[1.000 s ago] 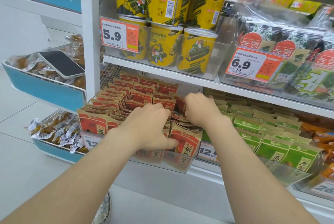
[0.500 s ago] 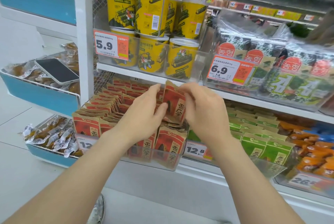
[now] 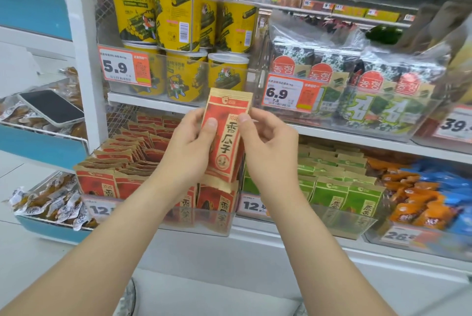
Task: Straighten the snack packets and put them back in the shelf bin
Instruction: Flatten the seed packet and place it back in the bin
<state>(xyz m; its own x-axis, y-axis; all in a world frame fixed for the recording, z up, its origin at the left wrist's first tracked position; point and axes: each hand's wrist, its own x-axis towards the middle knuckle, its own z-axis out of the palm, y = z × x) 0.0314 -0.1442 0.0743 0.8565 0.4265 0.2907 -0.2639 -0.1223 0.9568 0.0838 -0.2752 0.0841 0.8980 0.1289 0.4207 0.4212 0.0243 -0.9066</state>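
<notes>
1. The person holds one red packet up in front of the shelves, with its printed face to the camera. It stands nearly upright, its top leaning a little to the right.
2. The left hand pinches the packet's left edge. Its thumb lies flat on the front and the fingers are curled behind.
3. The right hand pinches the right edge in the same way, with its thumb on the front near the top.
4. The packet is out of the bin, raised above the bin's front right corner. In this view its lower end overlaps the front row below.
5. The clear bin sits at the left end of the lower shelf. It holds rows of matching red packets standing on end. Those at the back left are packed tightly, and some in the middle lean.
6. The left forearm partly covers a price tag on the bin's front.
7. Green packets stand in the next bin to the right. Orange packs and blue packs lie beyond them.
8. On the shelf above are stacked yellow tubs behind a 5.9 tag. To their right are seaweed packs behind a 6.9 tag.
9. A phone lies face up on wrapped snacks in a blue side rack at the left.
</notes>
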